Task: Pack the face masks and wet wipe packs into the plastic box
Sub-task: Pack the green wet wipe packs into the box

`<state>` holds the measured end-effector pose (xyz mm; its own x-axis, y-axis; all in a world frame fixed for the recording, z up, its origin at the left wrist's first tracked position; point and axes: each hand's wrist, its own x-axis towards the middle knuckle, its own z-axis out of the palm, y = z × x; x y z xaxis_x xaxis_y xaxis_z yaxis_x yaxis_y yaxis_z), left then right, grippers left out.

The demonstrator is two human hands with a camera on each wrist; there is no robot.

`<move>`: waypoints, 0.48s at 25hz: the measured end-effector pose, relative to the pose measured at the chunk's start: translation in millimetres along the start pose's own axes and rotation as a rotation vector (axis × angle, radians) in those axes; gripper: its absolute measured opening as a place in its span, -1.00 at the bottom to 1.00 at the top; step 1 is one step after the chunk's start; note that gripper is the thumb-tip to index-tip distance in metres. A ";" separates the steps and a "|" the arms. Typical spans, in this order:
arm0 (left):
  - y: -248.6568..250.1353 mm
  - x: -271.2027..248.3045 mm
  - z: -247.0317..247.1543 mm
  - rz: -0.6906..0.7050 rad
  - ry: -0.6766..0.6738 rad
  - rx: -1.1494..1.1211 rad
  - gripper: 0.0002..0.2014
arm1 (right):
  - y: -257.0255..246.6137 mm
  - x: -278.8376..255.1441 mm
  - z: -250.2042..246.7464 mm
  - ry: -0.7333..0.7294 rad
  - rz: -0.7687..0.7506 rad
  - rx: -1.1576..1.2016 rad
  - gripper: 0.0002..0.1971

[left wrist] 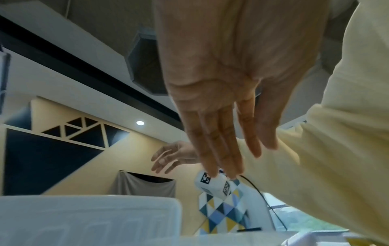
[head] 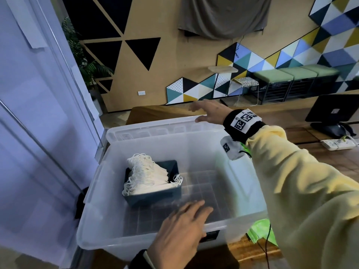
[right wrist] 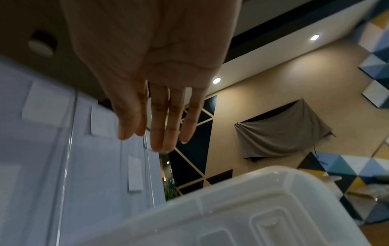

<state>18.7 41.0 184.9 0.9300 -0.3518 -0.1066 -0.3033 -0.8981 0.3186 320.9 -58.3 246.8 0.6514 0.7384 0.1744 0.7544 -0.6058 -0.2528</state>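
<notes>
The clear plastic box sits open on the wooden counter, and behind it its translucent lid lies against the far rim. Inside the box, toward the left, a dark blue tray holds a stack of white face masks, their ear loops spilling over the edges; the remaining floor of the box looks bare through the plastic. No wet wipe packs can be made out in any view, though something bright green lies on the counter just right of the box and cannot be identified. The right hand reaches across to the lid's far right edge, its grip released, fingers straight and holding nothing; whether they touch the lid cannot be told. The left hand hovers over the near rim, also slack and empty, fingers extended. Judging from this, the masks are already packed and the wipes are not, so the step in hand looks like either fetching the wipes or handling the lid. The next move calls for finding the wipe packs and setting them in the free space beside the tray before closing.
</notes>
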 end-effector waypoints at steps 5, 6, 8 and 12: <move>37.3 4.2 8.3 0.401 0.078 -0.182 -0.57 | -12.4 -88.3 -33.0 0.240 0.047 0.444 -0.84; 48.1 12.3 21.1 0.414 -0.017 -0.200 -0.60 | -11.0 -108.5 -33.4 0.267 0.070 0.508 -0.84; 69.6 32.0 51.1 0.388 -0.198 -0.207 -0.65 | 0.5 -151.0 -30.1 0.323 0.129 0.624 -0.83; 87.9 72.3 119.6 0.201 -0.312 -0.194 -0.68 | 42.8 -226.9 2.0 0.411 0.243 0.787 -0.82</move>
<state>34.4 -95.0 92.5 0.7395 -0.6052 -0.2948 -0.4003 -0.7474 0.5302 205.3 -251.2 194.5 0.8760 0.3628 0.3179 0.4184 -0.2434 -0.8751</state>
